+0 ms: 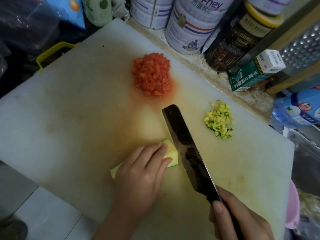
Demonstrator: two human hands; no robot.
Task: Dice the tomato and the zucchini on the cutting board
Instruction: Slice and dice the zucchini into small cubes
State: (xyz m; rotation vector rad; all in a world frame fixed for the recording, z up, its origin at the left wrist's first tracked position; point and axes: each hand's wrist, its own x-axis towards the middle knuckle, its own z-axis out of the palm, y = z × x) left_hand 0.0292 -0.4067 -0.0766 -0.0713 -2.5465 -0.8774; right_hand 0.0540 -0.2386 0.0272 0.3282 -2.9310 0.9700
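A white cutting board [69,118] fills the middle of the head view. A heap of diced tomato [152,74] lies near its far edge, in a patch of red juice. A smaller heap of diced zucchini [219,119] lies to the right. A pale yellow-green zucchini piece [172,154] lies flat near the front. My left hand [143,172] presses down on it with fingers laid over its top. My right hand [237,217] grips the handle of a dark cleaver [188,149], whose blade stands right beside the zucchini piece's right end.
Large tins [192,26], a dark jar with a yellow lid [237,37] and a green box [249,78] crowd the counter behind the board. A metal grater [304,44] and a water bottle [297,108] are at the right. A pink bowl rim [294,208] lies at the board's right front.
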